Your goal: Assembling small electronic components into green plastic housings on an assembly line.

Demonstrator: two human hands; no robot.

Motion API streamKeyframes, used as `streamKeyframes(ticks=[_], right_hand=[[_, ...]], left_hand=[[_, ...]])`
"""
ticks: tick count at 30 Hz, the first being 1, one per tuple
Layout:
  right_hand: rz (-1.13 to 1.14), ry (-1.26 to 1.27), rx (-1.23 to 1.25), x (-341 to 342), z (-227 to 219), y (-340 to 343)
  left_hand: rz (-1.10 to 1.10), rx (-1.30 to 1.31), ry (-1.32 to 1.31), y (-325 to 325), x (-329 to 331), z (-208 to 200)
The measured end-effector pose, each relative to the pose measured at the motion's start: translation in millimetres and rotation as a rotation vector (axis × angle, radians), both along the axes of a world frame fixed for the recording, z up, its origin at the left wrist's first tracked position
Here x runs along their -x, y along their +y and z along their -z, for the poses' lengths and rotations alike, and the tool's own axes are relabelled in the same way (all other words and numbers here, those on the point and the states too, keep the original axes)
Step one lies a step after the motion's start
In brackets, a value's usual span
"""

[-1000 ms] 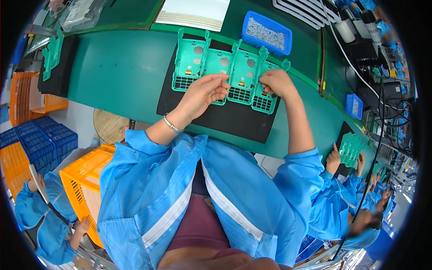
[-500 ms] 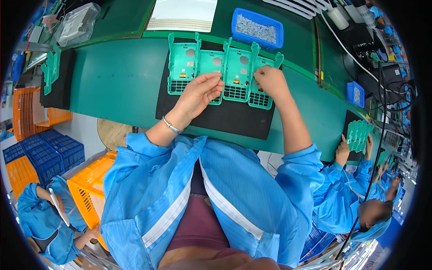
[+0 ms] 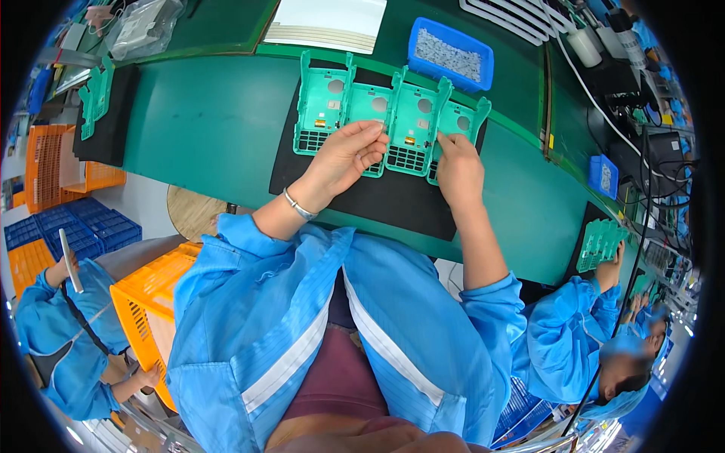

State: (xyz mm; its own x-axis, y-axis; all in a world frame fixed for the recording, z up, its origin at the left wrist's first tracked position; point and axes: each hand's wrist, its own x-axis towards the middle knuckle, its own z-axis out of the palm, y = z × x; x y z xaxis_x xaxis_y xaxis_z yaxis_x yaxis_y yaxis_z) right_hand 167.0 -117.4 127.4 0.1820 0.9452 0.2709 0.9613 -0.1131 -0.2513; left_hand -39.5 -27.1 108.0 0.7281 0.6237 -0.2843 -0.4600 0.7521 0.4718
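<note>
Forward over green casings (image 3: pixel 411 113) reach left hand (image 3: pixel 343 160) and right hand (image 3: pixel 461 172), both pinching (what, I can't tell).

Bright, even light covers the desk (image 3: pixel 211 121) before you, with only soft, weak shadows. The white sheet (image 3: pixel 325 23) beyond is the palest area, nearly washed out, and your metal bracelet (image 3: pixel 300 204) glints. The green housings (image 3: pixel 408 128) in front of you appear sharp; toward the dark circular rim, detail softens and your desk's edges bow. A blurred patch obscures the face of the co-worker (image 3: pixel 566 340) at your right.
</note>
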Motion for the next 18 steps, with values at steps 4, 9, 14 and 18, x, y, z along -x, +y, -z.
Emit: streamKeyframes(ticks=[4, 9, 14, 18], right_hand=[[-0.016, 0.253, 0.053, -9.1, -14.3, 3.3], [0.039, 0.812, 0.14, 28.7, -37.9, 11.4], [0.096, 1.096, 0.288, 47.3, -37.1, 28.8], [0.068, 1.158, 0.333, 47.4, -35.8, 34.4]], left_hand=[[0.013, 0.028, -0.01, -0.1, 0.3, -3.4], [0.01, -0.017, 0.012, -0.8, 1.7, -1.9], [0.006, -0.041, 0.05, -2.2, 1.7, -3.3], [0.013, -0.11, 0.082, -3.3, 1.3, -0.2]])
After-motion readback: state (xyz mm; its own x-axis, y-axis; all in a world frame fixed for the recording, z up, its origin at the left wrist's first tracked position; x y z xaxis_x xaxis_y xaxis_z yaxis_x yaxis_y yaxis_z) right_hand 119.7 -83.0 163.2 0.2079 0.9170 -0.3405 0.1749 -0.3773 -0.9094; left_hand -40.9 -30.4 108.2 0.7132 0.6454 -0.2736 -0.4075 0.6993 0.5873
